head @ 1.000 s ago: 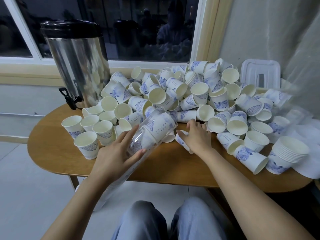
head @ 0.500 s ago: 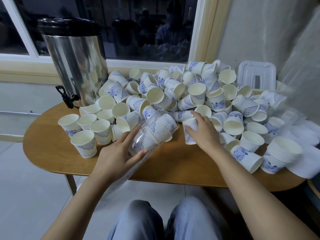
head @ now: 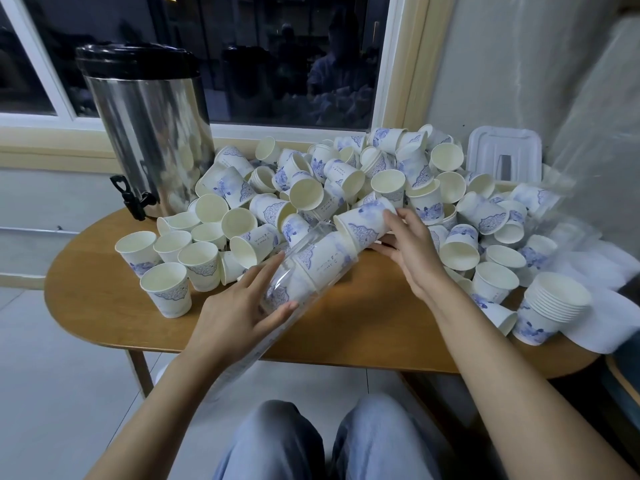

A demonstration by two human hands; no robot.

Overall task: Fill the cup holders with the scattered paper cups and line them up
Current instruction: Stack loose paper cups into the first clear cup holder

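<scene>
A clear plastic cup holder tube (head: 304,271) lies tilted across the table's front, with stacked white-and-blue paper cups inside. My left hand (head: 239,313) grips its lower part. My right hand (head: 405,244) holds one paper cup (head: 363,223) on its side, right at the tube's upper open end. A big heap of scattered paper cups (head: 346,181) covers the back of the wooden table (head: 104,306).
A steel drinks urn (head: 149,133) with a black tap stands back left. Several upright cups (head: 166,292) stand left of my hand. A nested cup stack (head: 550,306) sits on white cloth at the right. A white plastic lid (head: 502,154) leans against the wall.
My right hand picked a cup off the table near the heap and carried it left to the tube's open end. The left hand kept its hold on the tube.
</scene>
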